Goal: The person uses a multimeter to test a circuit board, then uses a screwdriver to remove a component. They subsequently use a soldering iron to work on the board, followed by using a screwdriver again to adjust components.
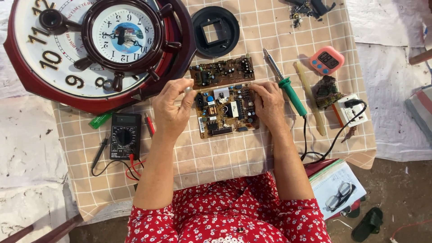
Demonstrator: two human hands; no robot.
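A tan circuit board [223,111] crowded with components lies flat on a checked cloth. My right hand [268,105] rests on its right edge, fingers pressing down on the board. My left hand [172,105] hovers at the board's left edge, thumb and fingertips pinched on a small pale part [187,89]. A second, darker circuit board [222,72] lies just behind the first.
A green-handled soldering iron [287,87] lies right of my right hand, its cord running to a white socket [350,110]. A black multimeter [125,136] with probes sits at left. Two wall clocks [90,45], a black round cover [215,31] and a pink timer [327,60] lie behind.
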